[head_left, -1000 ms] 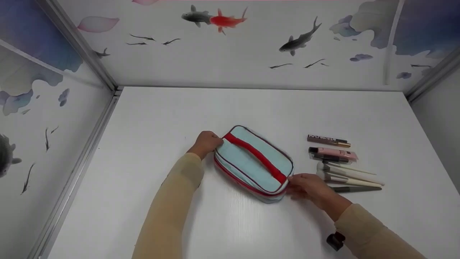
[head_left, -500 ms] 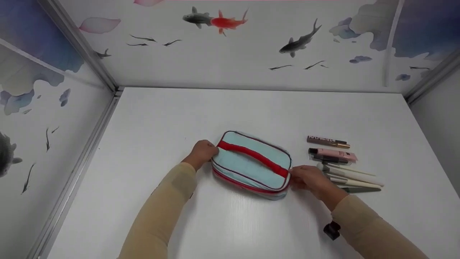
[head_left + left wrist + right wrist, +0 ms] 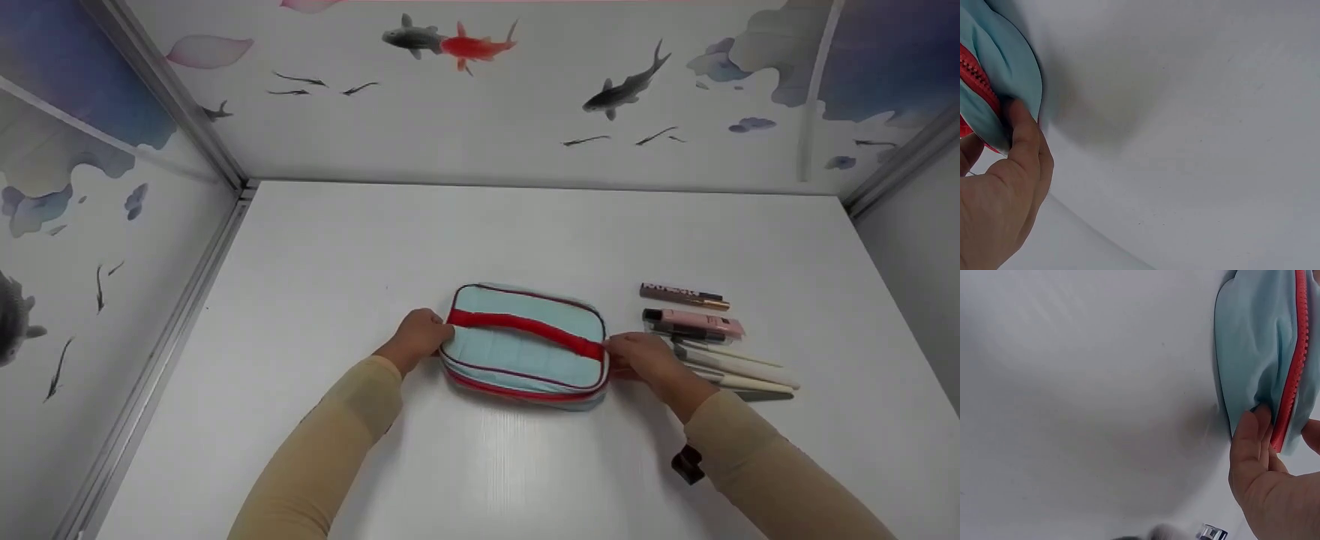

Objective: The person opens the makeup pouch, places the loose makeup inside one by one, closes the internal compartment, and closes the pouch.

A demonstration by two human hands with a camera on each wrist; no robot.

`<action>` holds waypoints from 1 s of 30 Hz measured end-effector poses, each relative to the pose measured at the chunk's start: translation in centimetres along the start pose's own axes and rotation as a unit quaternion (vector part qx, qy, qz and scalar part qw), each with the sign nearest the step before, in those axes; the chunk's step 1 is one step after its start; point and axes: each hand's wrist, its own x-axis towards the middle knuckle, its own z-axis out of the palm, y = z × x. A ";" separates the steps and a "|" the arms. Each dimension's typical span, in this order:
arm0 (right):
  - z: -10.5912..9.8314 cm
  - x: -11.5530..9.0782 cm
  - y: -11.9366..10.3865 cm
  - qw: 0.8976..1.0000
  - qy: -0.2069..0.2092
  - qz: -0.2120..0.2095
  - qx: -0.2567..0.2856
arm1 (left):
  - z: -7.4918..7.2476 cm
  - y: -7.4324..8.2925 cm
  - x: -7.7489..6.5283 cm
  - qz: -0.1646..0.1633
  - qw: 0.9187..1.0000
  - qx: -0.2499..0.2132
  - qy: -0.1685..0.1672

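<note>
On the white table (image 3: 525, 472), we see the pale blue bag (image 3: 517, 356) held handle (image 3: 517, 324) upward, and since its zip (image 3: 1293, 377) looks closed, we cannot tell what is inside. We see the left hand (image 3: 417, 337) and right hand (image 3: 651, 360) pinch its opposite ends between thumb and fingers, likely to keep it level. Beyond the right hand, we find brushes (image 3: 739, 365), a pink tube (image 3: 716, 323) and a slim brown tube (image 3: 679, 296) laid roughly side by side, perhaps for easy picking.
</note>
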 end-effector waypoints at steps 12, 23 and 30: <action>-0.4 0.8 -0.9 0.999 -0.013 0.010 -0.041 | 0.4 -0.9 -1.4 -0.016 1.000 0.011 -0.015; -0.6 0.9 -1.6 0.998 -0.010 0.017 -0.055 | 0.8 -1.3 -2.3 -0.009 0.999 0.037 -0.014; -0.6 0.7 -1.6 0.998 -0.012 0.006 -0.063 | 0.8 -1.7 -2.4 0.011 1.000 0.028 -0.006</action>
